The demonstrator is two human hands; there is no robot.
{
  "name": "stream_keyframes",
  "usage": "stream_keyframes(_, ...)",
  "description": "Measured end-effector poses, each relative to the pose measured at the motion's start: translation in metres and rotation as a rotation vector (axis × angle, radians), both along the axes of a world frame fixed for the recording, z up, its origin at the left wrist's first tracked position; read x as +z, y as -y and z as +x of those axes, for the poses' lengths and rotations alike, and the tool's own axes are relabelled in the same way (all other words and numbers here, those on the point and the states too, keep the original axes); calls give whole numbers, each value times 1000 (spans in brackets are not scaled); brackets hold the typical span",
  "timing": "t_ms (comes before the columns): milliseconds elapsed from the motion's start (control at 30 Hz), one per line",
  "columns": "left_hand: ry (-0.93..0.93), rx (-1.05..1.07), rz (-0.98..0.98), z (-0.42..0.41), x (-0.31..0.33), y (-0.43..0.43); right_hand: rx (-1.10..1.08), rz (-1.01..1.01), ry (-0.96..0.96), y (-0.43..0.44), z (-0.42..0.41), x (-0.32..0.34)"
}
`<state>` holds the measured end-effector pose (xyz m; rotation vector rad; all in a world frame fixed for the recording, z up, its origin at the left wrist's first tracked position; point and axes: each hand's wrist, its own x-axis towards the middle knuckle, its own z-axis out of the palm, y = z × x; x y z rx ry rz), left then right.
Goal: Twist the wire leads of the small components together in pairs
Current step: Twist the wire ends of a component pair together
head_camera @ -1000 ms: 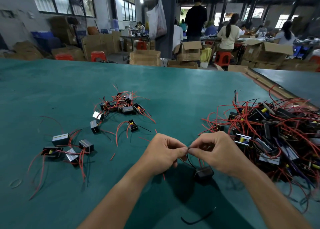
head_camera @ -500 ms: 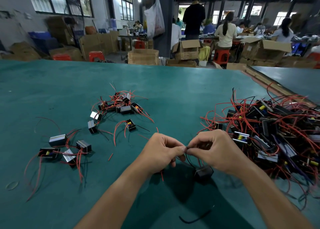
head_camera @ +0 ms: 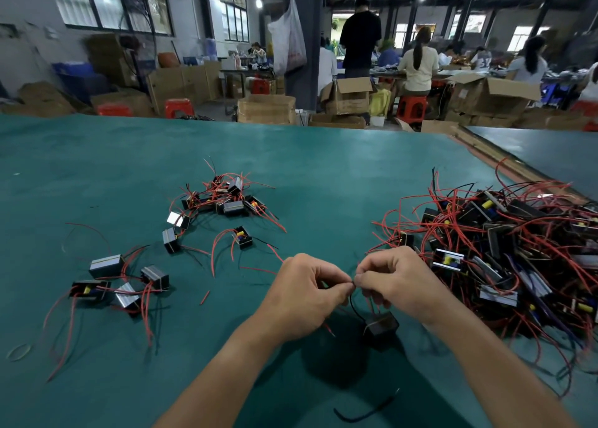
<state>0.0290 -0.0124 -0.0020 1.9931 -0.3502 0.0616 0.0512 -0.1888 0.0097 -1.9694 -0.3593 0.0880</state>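
The table (head_camera: 291,155) is teal-green. At 3 o'clock the pile (head_camera: 504,246) is black bodies under red wires, with spots of yellow and blue. At 11 o'clock the small cluster (head_camera: 226,197) is the same black and red. At 9 o'clock the group (head_camera: 123,282) shows silver-grey faces, one with a thin yellow stripe. At 5 o'clock the component (head_camera: 380,327) is black, and its lead (head_camera: 353,308) is black too. At 12 o'clock: brown boxes (head_camera: 348,97) and red stools (head_camera: 411,105).
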Motion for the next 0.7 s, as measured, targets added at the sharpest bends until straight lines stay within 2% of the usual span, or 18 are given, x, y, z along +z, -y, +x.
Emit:
stream_keyframes(233, -146, 24, -136, 1, 5, -2, -20, -62, 330, -2, -3, -1)
stream_keyframes(533, -195, 16, -132, 0, 6, 2, 42, -218, 335, 7, -5, 3)
stream_keyframes(700, -89, 37, -29, 1, 1, -1, 83, -349, 359, 6, -3, 5)
